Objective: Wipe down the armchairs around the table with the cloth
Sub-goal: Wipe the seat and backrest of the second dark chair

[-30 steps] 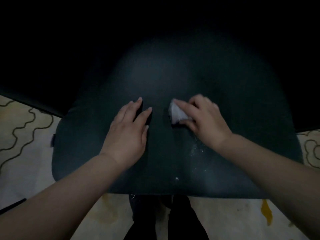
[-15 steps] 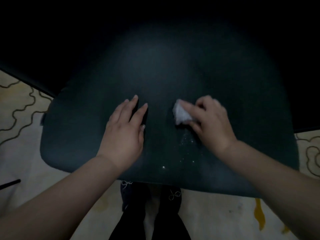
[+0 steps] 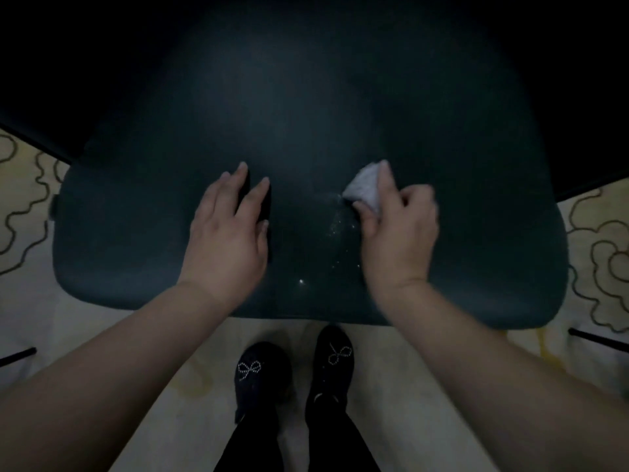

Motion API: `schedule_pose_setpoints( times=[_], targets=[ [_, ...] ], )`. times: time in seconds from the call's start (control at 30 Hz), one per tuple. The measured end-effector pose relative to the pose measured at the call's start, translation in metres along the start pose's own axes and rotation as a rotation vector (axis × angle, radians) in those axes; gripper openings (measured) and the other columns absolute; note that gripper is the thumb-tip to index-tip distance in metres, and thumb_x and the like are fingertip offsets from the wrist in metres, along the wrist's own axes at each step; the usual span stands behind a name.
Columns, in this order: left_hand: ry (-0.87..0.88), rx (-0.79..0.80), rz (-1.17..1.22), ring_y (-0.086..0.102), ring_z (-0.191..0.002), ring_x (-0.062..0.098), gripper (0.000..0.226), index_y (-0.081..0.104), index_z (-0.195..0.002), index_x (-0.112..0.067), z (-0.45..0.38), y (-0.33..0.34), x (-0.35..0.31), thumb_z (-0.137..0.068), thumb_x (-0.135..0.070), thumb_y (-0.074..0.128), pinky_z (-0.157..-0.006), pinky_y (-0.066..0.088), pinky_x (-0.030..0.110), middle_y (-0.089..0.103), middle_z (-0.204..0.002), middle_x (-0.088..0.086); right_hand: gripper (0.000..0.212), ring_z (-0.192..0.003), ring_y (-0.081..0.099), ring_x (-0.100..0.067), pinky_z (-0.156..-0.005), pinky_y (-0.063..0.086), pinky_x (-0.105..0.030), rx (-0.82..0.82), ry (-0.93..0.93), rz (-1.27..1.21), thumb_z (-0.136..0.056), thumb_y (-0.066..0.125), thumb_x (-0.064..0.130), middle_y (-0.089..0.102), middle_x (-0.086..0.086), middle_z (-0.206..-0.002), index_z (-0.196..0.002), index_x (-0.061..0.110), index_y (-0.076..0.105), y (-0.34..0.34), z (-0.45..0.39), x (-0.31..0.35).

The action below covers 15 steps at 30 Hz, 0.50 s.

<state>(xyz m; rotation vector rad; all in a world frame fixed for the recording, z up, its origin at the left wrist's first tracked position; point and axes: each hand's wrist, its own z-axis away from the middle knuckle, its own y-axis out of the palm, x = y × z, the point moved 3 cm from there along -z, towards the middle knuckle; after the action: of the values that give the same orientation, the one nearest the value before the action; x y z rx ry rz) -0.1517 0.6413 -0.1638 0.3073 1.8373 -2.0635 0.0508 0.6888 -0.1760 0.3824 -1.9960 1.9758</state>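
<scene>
A dark teal armchair seat cushion (image 3: pixel 136 240) fills the middle of the view, its back lost in darkness above. My right hand (image 3: pixel 398 233) grips a small bunched pale grey cloth (image 3: pixel 364 189) and presses it onto the cushion right of centre. Small white specks and wet glints (image 3: pixel 335 229) lie on the cushion just left of that hand. My left hand (image 3: pixel 228 233) rests flat on the cushion, fingers straight and pointing away from me, a hand's width left of the cloth.
A cream carpet with dark looping lines (image 3: pixel 23 206) shows on both sides and below the seat. My feet in black shoes with bead bows (image 3: pixel 292 369) stand just before the cushion's front edge. Thin dark bars (image 3: pixel 595 338) lie on the floor at both sides.
The view has risen, so the cushion's front edge and my shoes now show. My right hand with the cloth has moved slightly right. My left hand stays flat on the cushion.
</scene>
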Motion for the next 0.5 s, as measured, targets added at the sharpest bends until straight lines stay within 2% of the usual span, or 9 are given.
schedule_pose_setpoints(
  times=[0.1,0.17,0.27,0.33,0.5],
  targets=[
    [0.021,0.011,0.002,0.025,-0.138,0.037,0.049,0.044,-0.14,-0.009,0.0,-0.002,0.003,-0.092,-0.011,0.054,-0.111,0.027,0.05,0.03,-0.151,0.016,0.059,-0.089,0.045,-0.027,-0.08,0.045,-0.041,0.006,-0.006,-0.112,-0.089,0.063,0.033,0.044,-0.013,-0.102,-0.144,0.021,0.043,0.005,0.014,0.024],
    [0.028,0.021,-0.001,0.024,-0.138,0.036,0.049,0.043,-0.14,-0.01,0.0,-0.004,0.007,-0.092,-0.013,0.052,-0.112,0.026,0.05,0.029,-0.152,0.015,0.059,-0.089,0.047,-0.027,-0.082,0.047,-0.043,-0.037,0.011,-0.15,-0.089,0.063,0.034,0.044,-0.012,-0.103,-0.144,0.024,0.042,-0.006,0.003,0.012],
    [0.029,0.012,-0.001,0.025,-0.138,0.036,0.047,0.044,-0.14,-0.01,-0.002,-0.007,0.013,-0.093,-0.015,0.051,-0.112,0.026,0.05,0.031,-0.151,0.015,0.061,-0.092,0.049,-0.03,-0.087,0.043,-0.042,-0.14,0.16,0.009,-0.09,0.059,0.041,0.045,-0.014,-0.108,-0.146,0.032,0.037,-0.026,-0.018,-0.031],
    [0.017,-0.006,-0.001,0.025,-0.138,0.037,0.046,0.045,-0.139,-0.01,-0.002,-0.01,0.018,-0.093,-0.014,0.052,-0.112,0.025,0.049,0.032,-0.15,0.016,0.061,-0.095,0.049,-0.032,-0.087,0.041,-0.041,-0.11,0.238,0.053,-0.093,0.055,0.041,0.045,-0.016,-0.112,-0.148,0.03,0.032,-0.026,-0.015,-0.04],
    [0.003,-0.009,-0.002,0.024,-0.138,0.036,0.047,0.044,-0.14,-0.01,0.001,-0.012,0.027,-0.093,-0.014,0.051,-0.113,0.021,0.045,0.03,-0.151,0.015,0.062,-0.095,0.048,-0.03,-0.082,0.039,-0.041,-0.031,0.151,0.008,-0.093,0.056,0.037,0.046,-0.014,-0.111,-0.149,0.027,0.03,0.019,0.009,0.034]
  ],
)
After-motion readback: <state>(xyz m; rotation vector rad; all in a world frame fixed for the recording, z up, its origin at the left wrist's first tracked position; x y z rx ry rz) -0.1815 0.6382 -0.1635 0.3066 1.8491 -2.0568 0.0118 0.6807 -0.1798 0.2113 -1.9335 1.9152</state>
